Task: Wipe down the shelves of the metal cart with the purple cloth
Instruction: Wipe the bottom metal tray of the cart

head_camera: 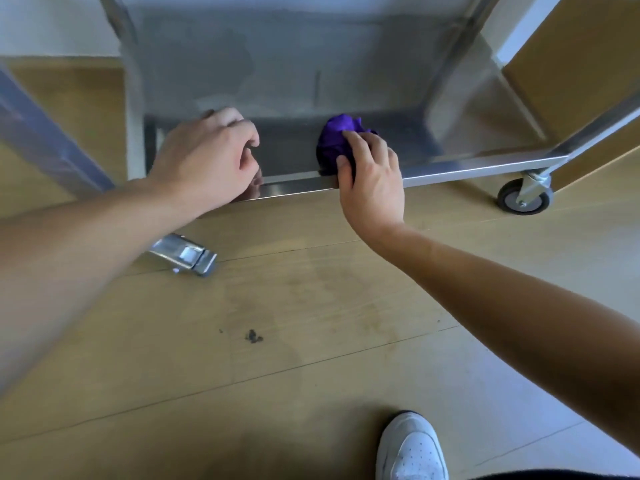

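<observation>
Bare forearms (485, 289), white perforated sneaker (412, 448), perhaps dark trouser hem (554, 477)

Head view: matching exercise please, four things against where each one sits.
1 purple cloth
2 left hand
3 caster wheel
4 white shoe

a on the floor, bottom of view
b bunched on the shelf, gripped by the right hand
c under the shelf's right corner
d fingers curled, over the shelf's left front

Pairs: 1-b, 2-d, 3-c, 4-a
</observation>
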